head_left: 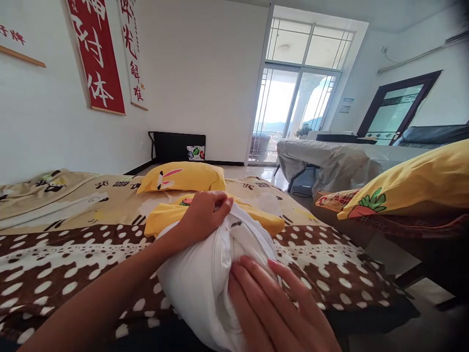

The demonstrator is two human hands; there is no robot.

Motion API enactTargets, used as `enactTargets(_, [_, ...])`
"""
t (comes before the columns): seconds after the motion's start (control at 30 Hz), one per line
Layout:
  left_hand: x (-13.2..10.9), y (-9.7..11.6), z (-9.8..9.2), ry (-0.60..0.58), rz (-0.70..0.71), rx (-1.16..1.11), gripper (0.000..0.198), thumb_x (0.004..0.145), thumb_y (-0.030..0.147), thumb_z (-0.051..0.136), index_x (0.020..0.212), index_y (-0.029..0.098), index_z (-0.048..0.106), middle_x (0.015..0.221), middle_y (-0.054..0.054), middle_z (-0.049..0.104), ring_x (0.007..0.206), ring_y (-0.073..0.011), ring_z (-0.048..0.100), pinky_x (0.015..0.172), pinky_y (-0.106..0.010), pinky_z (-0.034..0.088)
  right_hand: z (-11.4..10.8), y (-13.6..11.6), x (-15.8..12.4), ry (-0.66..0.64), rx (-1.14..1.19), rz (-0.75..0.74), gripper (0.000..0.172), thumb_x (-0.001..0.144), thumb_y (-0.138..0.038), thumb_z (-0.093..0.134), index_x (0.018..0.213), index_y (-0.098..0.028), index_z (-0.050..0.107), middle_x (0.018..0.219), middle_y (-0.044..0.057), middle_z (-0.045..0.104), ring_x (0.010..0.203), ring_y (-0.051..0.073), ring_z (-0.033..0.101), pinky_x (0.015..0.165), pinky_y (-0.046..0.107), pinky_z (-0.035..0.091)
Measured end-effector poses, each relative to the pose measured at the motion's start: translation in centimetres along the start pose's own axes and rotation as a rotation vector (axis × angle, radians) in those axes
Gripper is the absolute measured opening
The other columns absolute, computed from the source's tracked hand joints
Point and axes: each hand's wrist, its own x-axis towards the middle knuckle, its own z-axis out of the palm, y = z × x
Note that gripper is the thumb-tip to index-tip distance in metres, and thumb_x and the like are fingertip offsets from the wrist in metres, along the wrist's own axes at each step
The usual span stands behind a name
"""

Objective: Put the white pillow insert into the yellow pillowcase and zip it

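Note:
A white pillow [190, 278] stands in front of me, its white outer cover gaping along one side and showing white filling or an inner pillow. At the top of that opening, my left hand [208, 215] is closed on the cover's edge. Fingers stretched and held together, my right hand [271, 298] presses flat against the white cloth at the opening; its fingertips reach the gap. Just behind the pillow lies a yellow pillowcase [269, 220] with a carrot print, partly hidden by my left hand and the pillow.
Under everything spreads a brown and beige patterned blanket [91, 254]. A yellow pillow [186, 177] with a rabbit print lies at its far edge. To the right, another yellow pillow [414, 181] rests on a reddish cloth. Beyond stands a plastic-covered table [330, 151].

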Motion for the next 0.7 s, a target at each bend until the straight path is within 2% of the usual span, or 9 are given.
enactTargets(0.07, [0.9, 0.3, -0.4, 0.021, 0.036, 0.038, 0.037, 0.084, 0.033, 0.042, 0.052, 0.017, 0.035, 0.047, 0.004, 0.035, 0.049, -0.0087, 0.028, 0.054, -0.026, 0.022, 1.4, -0.7, 0.4, -0.003, -0.131, 0.008, 0.046, 0.087, -0.050, 0.050, 0.121, -0.020, 0.061, 0.107, 0.013, 0.069, 0.103, 0.030, 0.061, 0.095, 0.041, 0.044])
enactTargets(0.13, [1.5, 0.5, -0.7, 0.060, 0.055, 0.049, 0.036, 0.084, 0.032, 0.043, 0.052, 0.017, 0.034, 0.047, 0.005, 0.034, 0.049, -0.0084, 0.028, 0.054, -0.026, 0.022, 3.0, -0.8, 1.0, -0.010, -0.261, -0.047, 0.056, 0.084, -0.058, 0.048, 0.111, -0.011, 0.065, 0.096, 0.018, 0.070, 0.091, 0.032, 0.063, 0.094, 0.043, 0.043])
enactTargets(0.2, [1.8, 0.3, -0.9, 0.105, 0.057, 0.042, 0.036, 0.084, 0.031, 0.043, 0.052, 0.017, 0.033, 0.047, 0.005, 0.033, 0.049, -0.0082, 0.028, 0.055, -0.026, 0.023, 4.3, -0.6, 1.6, -0.043, -0.357, -0.102, 0.059, 0.080, -0.062, 0.052, 0.093, -0.008, 0.069, 0.080, 0.019, 0.070, 0.079, 0.031, 0.063, 0.090, 0.044, 0.044])
enactTargets(0.3, [1.9, -0.2, -0.6, 0.146, 0.055, 0.049, 0.035, 0.083, 0.031, 0.043, 0.053, 0.017, 0.034, 0.047, 0.005, 0.033, 0.049, -0.0082, 0.028, 0.055, -0.026, 0.023, 5.2, -0.1, 1.6, -0.099, -0.388, -0.163, 0.055, 0.077, -0.064, 0.055, 0.070, -0.010, 0.068, 0.062, 0.014, 0.065, 0.064, 0.026, 0.059, 0.082, 0.042, 0.047])
enactTargets(0.37, [1.6, -0.7, 0.0, 0.162, 0.051, 0.040, 0.035, 0.083, 0.031, 0.042, 0.052, 0.017, 0.034, 0.047, 0.005, 0.033, 0.048, -0.0080, 0.028, 0.055, -0.026, 0.023, 5.3, 0.2, 0.9, -0.067, -0.319, -0.211, 0.052, 0.083, -0.060, 0.049, 0.065, -0.013, 0.065, 0.053, 0.008, 0.059, 0.056, 0.020, 0.055, 0.078, 0.038, 0.048])
enactTargets(0.5, [0.9, -1.9, 1.6, 0.122, 0.030, -0.034, 0.036, 0.082, 0.031, 0.042, 0.051, 0.017, 0.029, 0.046, 0.005, 0.029, 0.048, -0.0079, 0.026, 0.053, -0.026, 0.022, 5.0, 0.1, -1.2, 0.108, -0.260, -0.295, 0.037, 0.093, -0.040, 0.045, 0.073, -0.014, 0.062, 0.049, 0.000, 0.053, 0.051, 0.013, 0.051, 0.080, 0.029, 0.047])
enactTargets(0.7, [0.8, -3.1, 2.9, 0.132, -0.046, -0.135, 0.036, 0.080, 0.032, 0.043, 0.051, 0.017, 0.027, 0.049, 0.005, 0.027, 0.051, -0.0077, 0.025, 0.052, -0.026, 0.021, 4.5, -1.5, -1.3, 0.220, -0.391, -0.144, 0.023, 0.090, -0.023, 0.049, 0.069, -0.018, 0.056, 0.052, -0.004, 0.051, 0.054, 0.010, 0.054, 0.085, 0.028, 0.045])
